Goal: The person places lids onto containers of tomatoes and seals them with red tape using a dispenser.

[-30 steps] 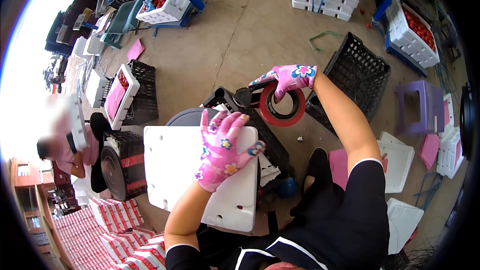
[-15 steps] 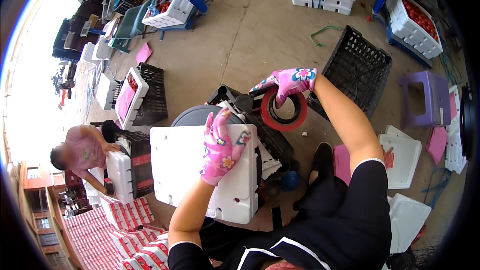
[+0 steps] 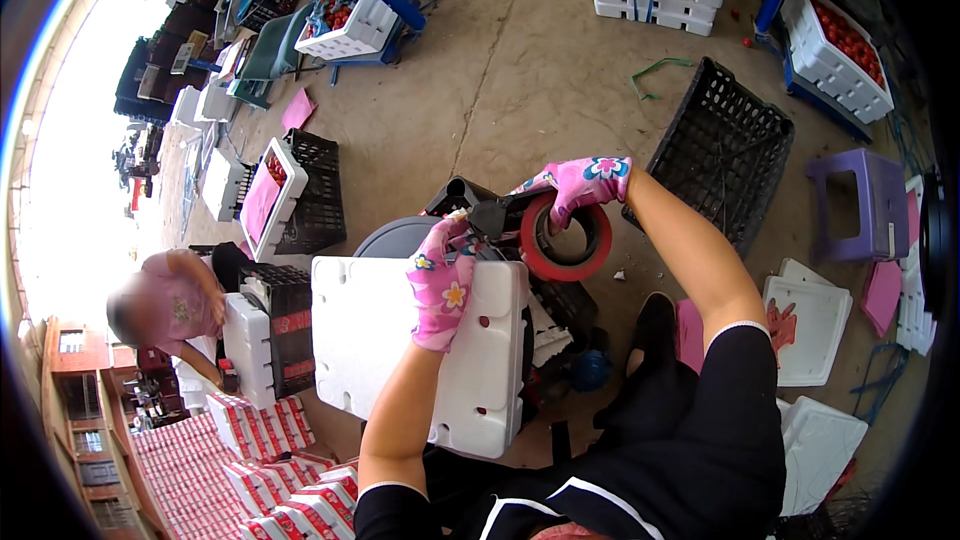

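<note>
My right hand (image 3: 585,186), in a pink flowered glove, is closed on a tape dispenser with a large red-rimmed tape roll (image 3: 545,263). The dispenser's dark front end (image 3: 487,219) points left, toward my other hand. My left hand (image 3: 441,285), gloved alike, lies over the far part of a white foam box (image 3: 365,340) with its lid up. Its fingers are drawn together near the dispenser's front; whatever they pinch is too small to make out. Behind the box shows a round grey surface (image 3: 400,237), partly hidden.
An empty-looking black crate (image 3: 720,155) lies at the right, with a purple stool (image 3: 860,205) and white lids (image 3: 808,325) beyond. At the left, another person (image 3: 180,300) handles a white box (image 3: 247,350) beside a black crate. Red-and-white cartons (image 3: 190,465) are stacked lower left.
My left hand's spread fingers have drawn together and reached toward the dispenser's front. The dispenser has come slightly closer to the box. The whole view has shifted a little.
</note>
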The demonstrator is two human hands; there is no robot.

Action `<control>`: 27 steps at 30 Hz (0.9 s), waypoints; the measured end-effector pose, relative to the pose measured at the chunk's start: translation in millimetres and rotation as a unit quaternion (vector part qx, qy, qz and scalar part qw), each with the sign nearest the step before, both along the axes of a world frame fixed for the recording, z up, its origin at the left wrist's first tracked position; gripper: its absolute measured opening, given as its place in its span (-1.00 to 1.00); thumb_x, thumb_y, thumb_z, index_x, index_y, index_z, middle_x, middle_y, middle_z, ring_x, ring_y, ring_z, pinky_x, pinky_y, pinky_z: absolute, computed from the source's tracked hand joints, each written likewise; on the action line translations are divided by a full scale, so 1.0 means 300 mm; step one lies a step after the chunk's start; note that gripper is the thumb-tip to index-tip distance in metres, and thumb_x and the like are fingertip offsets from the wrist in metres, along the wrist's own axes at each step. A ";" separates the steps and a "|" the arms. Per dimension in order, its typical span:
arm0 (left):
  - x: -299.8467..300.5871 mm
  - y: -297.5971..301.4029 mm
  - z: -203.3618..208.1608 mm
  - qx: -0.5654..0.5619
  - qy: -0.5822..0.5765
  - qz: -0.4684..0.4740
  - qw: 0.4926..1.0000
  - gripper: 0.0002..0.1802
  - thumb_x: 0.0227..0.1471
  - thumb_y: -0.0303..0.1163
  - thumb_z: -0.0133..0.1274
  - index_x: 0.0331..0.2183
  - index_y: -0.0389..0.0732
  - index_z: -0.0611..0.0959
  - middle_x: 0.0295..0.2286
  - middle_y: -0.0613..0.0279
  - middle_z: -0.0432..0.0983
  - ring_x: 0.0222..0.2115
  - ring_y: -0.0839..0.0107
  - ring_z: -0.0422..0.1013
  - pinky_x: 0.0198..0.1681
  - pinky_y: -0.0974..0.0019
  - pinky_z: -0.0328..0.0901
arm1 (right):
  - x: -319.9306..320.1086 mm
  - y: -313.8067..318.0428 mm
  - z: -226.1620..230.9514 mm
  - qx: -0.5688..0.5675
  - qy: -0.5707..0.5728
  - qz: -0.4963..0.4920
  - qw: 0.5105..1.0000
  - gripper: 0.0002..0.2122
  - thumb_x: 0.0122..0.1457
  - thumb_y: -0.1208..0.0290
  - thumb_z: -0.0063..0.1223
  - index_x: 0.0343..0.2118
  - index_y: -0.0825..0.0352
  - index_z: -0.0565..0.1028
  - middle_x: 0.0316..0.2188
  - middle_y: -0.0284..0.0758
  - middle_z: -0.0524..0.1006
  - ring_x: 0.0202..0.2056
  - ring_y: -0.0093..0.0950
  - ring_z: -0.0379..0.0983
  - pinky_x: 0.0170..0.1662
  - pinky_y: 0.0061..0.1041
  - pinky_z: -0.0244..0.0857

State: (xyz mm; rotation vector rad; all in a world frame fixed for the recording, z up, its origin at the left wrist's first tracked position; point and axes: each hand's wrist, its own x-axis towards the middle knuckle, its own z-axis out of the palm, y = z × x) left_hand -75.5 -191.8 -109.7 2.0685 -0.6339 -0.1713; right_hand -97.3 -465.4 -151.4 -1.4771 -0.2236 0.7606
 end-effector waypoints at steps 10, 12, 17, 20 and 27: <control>-0.006 -0.006 0.060 0.055 -0.156 -0.028 0.986 -0.46 -0.21 -0.71 0.11 -0.07 -0.24 0.55 0.04 -0.08 0.36 0.06 0.09 0.34 0.08 0.18 0.28 | -0.003 0.026 -0.068 0.057 -0.061 -0.033 0.996 -0.32 -0.17 0.49 0.27 0.15 0.33 0.40 -0.32 -0.34 0.62 -0.38 -0.63 0.50 -0.24 -0.58 0.41; -0.041 0.004 0.105 0.107 -0.145 -0.036 0.983 -0.36 -0.20 -0.72 0.05 0.03 -0.27 0.47 0.13 -0.05 0.25 0.13 0.08 0.24 0.17 0.15 0.16 | 0.019 0.007 -0.053 -0.012 -0.085 -0.012 0.996 -0.33 -0.18 0.48 0.28 0.14 0.28 0.42 -0.32 -0.34 0.62 -0.38 -0.61 0.50 -0.25 -0.59 0.41; -0.085 0.108 0.091 0.002 -0.141 -0.035 0.989 -0.19 -0.03 -0.34 0.11 0.21 -0.38 0.20 0.18 -0.16 0.16 0.23 -0.16 0.04 0.32 -0.07 -0.12 | 0.082 0.007 0.036 -0.141 -0.083 0.063 0.985 -0.32 -0.19 0.45 0.27 0.15 0.17 0.43 -0.32 -0.33 0.62 -0.35 -0.55 0.50 -0.26 -0.54 0.38; -0.098 0.110 0.110 0.296 -0.214 -0.130 0.922 -0.17 -0.04 -0.20 0.13 0.20 -0.35 0.24 0.16 -0.10 0.21 0.23 -0.16 0.03 0.32 -0.18 -0.22 | 0.115 0.023 0.021 -0.180 -0.125 0.106 0.970 -0.40 -0.21 0.41 0.27 0.05 0.18 0.52 -0.32 -0.31 0.62 -0.31 -0.47 0.49 -0.23 -0.45 0.37; -0.087 0.106 0.083 0.328 -0.249 -0.134 0.901 -0.14 0.01 0.00 0.02 0.20 -0.34 0.24 0.03 -0.06 0.33 0.13 -0.13 0.16 0.30 -0.23 -0.25 | 0.208 0.118 0.130 -0.328 -0.124 0.204 0.914 -0.41 -0.16 0.46 0.23 0.08 0.11 0.51 -0.44 -0.38 0.60 -0.45 -0.57 0.46 -0.39 -0.51 0.34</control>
